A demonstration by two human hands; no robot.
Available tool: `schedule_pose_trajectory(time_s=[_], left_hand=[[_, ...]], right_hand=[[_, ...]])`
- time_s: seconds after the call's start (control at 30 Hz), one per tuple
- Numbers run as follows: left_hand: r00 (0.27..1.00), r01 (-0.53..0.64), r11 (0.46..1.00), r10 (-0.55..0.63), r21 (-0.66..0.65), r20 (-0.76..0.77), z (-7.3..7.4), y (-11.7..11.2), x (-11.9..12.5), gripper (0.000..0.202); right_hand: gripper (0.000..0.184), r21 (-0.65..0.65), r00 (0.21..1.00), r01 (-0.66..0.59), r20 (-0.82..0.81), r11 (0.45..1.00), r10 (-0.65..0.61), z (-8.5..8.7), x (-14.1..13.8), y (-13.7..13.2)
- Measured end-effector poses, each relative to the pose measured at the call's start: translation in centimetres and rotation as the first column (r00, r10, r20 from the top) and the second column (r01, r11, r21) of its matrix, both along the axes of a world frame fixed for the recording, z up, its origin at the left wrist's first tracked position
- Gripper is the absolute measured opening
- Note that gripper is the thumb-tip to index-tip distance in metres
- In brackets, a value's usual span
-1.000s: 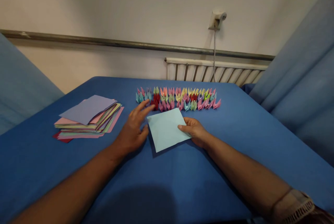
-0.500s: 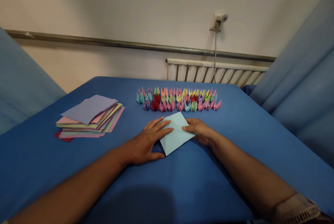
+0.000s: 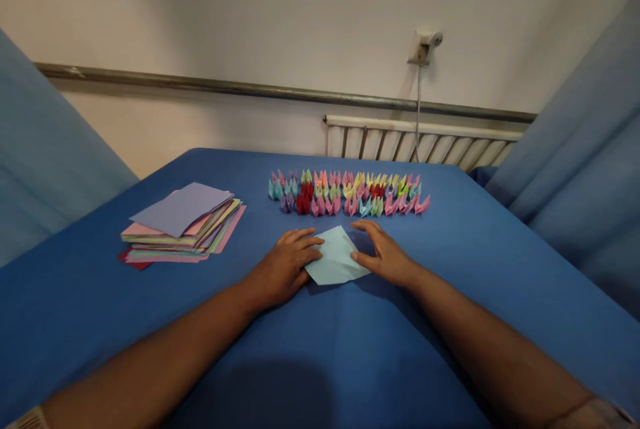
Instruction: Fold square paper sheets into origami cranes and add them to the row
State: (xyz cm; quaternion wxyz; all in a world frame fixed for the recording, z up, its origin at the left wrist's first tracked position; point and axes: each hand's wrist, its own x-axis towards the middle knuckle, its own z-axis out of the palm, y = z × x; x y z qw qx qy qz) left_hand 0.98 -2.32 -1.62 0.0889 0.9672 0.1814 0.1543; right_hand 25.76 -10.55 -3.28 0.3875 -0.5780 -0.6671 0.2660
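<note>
A pale blue sheet of origami paper (image 3: 336,262), creased and partly lifted, is between my two hands over the blue tabletop. My left hand (image 3: 285,266) grips its left side, fingers on top and the thumb tucked by the near left edge. At the right side, my right hand (image 3: 385,252) has its thumb and fingers spread apart, with the thumb tip touching the paper. Just beyond the sheet stand rows of small folded paper cranes (image 3: 350,192) in pink, red, yellow, green, blue and purple.
A stack of coloured paper sheets (image 3: 183,226), purple on top, lies at the left. The blue-covered table (image 3: 280,362) ends near a white radiator (image 3: 425,139). A metal rail (image 3: 250,90) and a socket with a plug (image 3: 424,47) are on the wall. Blue curtains (image 3: 585,102) hang on both sides.
The paper's near corner has lifted and the sheet has bent. My right fingers have spread from their pinch on its right corner. My left fingers have drawn in at the left edge.
</note>
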Motion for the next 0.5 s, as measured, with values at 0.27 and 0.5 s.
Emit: schedule_pose_trajectory(time_s=[0.27, 0.5], left_hand=[[0.998, -0.056, 0.995, 0.054, -0.083, -0.026, -1.3, 1.1, -0.1, 0.027], [0.971, -0.231, 0.953, 0.238, -0.195, 0.012, -2.0, 3.3, -0.1, 0.022]], right_hand=[[0.044, -0.096, 0.886, -0.195, 0.411, 0.976, 0.217, 0.7, -1.2, -1.5], [0.009, -0.058, 0.852, -0.073, 0.515, 0.996, 0.092, 0.5, -0.4, -0.3]])
